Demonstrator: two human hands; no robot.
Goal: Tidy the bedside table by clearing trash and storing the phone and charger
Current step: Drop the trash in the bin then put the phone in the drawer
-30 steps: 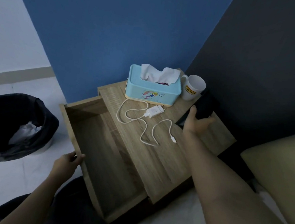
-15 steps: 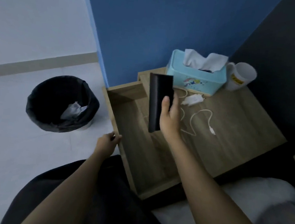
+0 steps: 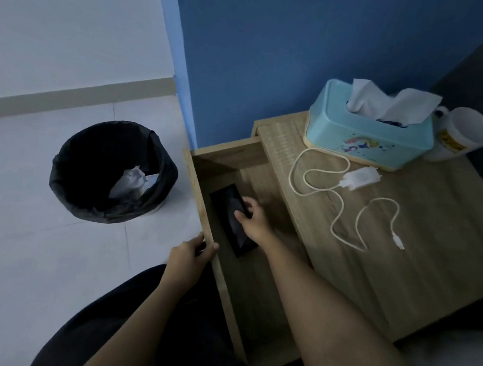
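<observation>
A black phone lies flat on the floor of the open wooden drawer, close to its front panel. My right hand reaches down into the drawer and its fingers wrap the phone's right edge. My left hand grips the top edge of the drawer front. The white charger with its looped cable rests on the bedside table, in front of the tissue box.
A light blue tissue box and a white mug stand at the back of the tabletop. A black-lined trash bin holding crumpled paper sits on the floor to the left. Blue wall behind, bedding at lower right.
My right hand carried the phone from the table's right side over the drawer and lowered it onto the drawer floor. My left hand stayed on the drawer front.
</observation>
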